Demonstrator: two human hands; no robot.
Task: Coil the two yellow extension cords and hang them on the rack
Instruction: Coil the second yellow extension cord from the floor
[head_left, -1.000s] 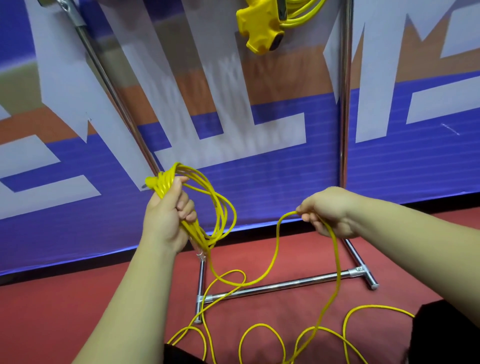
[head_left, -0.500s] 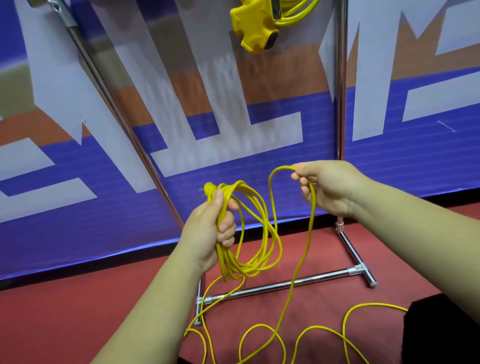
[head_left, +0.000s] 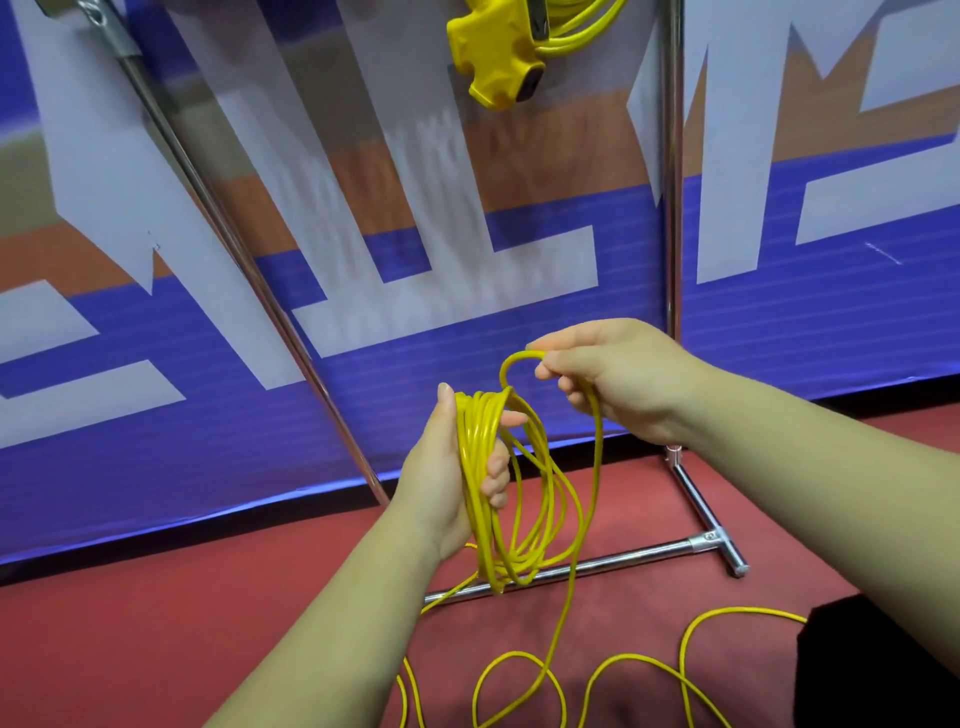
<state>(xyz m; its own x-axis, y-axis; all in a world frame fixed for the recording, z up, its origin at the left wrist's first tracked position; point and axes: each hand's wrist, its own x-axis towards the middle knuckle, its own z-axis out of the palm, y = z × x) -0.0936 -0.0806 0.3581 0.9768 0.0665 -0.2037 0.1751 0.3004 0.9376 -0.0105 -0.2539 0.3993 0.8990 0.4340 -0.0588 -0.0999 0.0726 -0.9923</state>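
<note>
**Yellow extension cord being held in loops before the rack**

A blue, white and orange banner is filling the background above the red floor. The chrome rack is standing against it, and a second yellow cord's socket block is hanging near the rack's top. The left hand is gripping the gathered loops, fingers curled round the bundle and thumb pointing up beside it. The right hand is pinching a bend of the same cord just above the bundle. The loose tail is trailing in curves across the floor.
</note>
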